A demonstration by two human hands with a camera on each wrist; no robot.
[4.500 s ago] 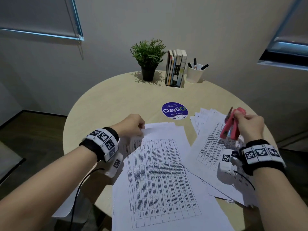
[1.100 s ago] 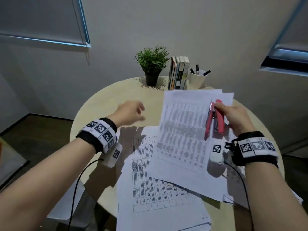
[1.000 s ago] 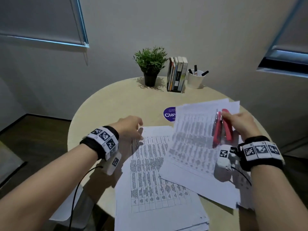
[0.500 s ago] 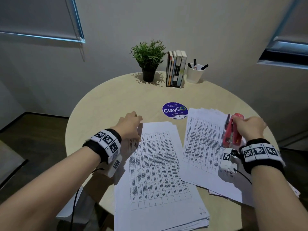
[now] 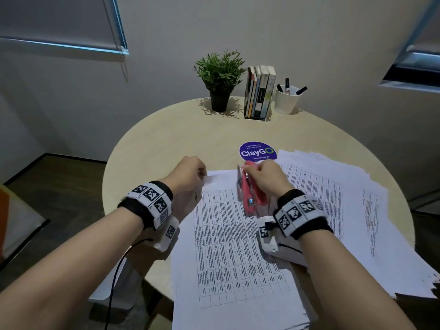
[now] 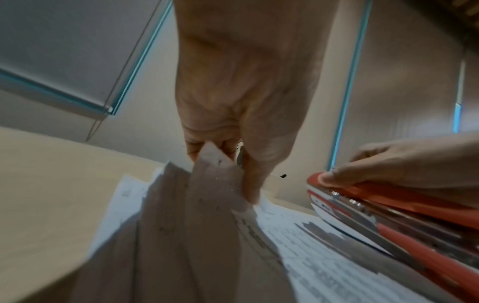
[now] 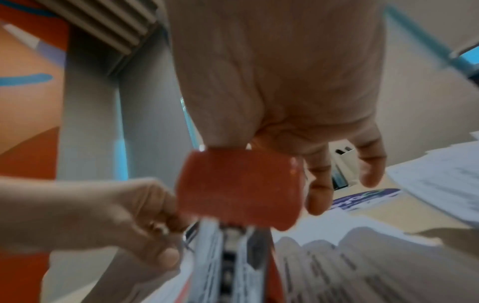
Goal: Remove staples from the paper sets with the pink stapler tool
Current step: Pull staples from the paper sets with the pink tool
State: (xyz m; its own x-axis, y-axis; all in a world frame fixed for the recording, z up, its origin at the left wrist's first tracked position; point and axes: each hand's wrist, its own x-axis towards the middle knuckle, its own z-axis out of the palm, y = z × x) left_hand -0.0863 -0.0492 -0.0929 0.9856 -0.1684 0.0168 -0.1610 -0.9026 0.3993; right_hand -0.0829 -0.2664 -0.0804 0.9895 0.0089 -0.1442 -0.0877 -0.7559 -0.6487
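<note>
A stack of printed paper sets (image 5: 235, 246) lies in front of me on the round table (image 5: 166, 139). My left hand (image 5: 190, 173) pinches the stack's top-left corner (image 6: 215, 170) between thumb and fingers and lifts it a little. My right hand (image 5: 264, 179) grips the pink stapler tool (image 5: 250, 191) over the top edge of the same stack, its nose pointing away from me, close to the left hand. In the right wrist view the pink stapler tool (image 7: 238, 188) sits under my palm with two fingers (image 7: 321, 188) loose beside it. No staple can be made out.
A second spread of loose printed sheets (image 5: 345, 210) covers the right side of the table. A purple round sticker (image 5: 257, 151) lies beyond the stapler. A potted plant (image 5: 220, 79), upright books (image 5: 260, 91) and a white pen cup (image 5: 287, 98) stand at the far edge.
My right hand laid a paper set on the right pile, then carried the pink stapler left to the top edge of the near stack. My left hand took hold of that stack's corner.
</note>
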